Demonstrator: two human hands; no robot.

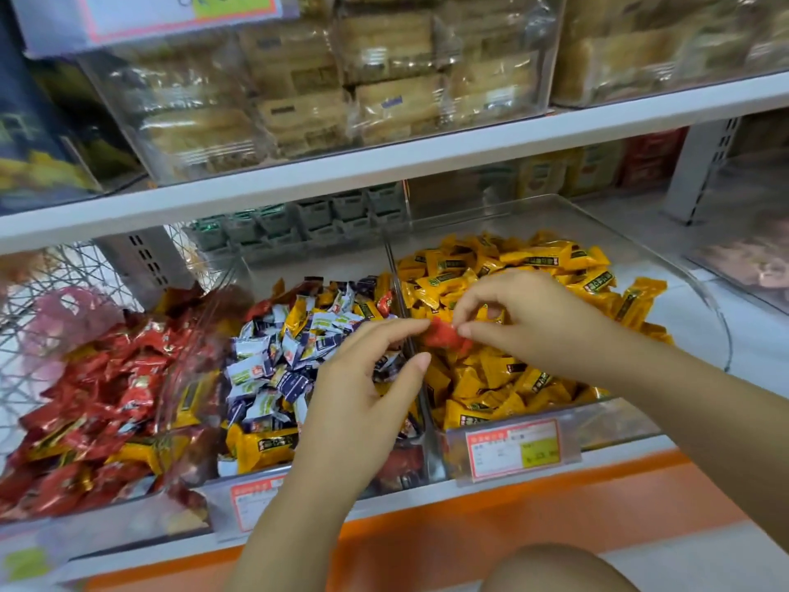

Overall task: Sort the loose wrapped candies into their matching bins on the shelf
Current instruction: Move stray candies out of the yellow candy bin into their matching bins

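While right hand (550, 322) pinches red candy (444, 336) between thumb and fingertips, left hand (363, 390) forefinger touching its end, thumb apart.

Bright, even light fills the scene, leaving only faint shadows. Glare streaks the clear bins (706, 307), and the shelf board (384, 164) bows and blurs toward the edges.
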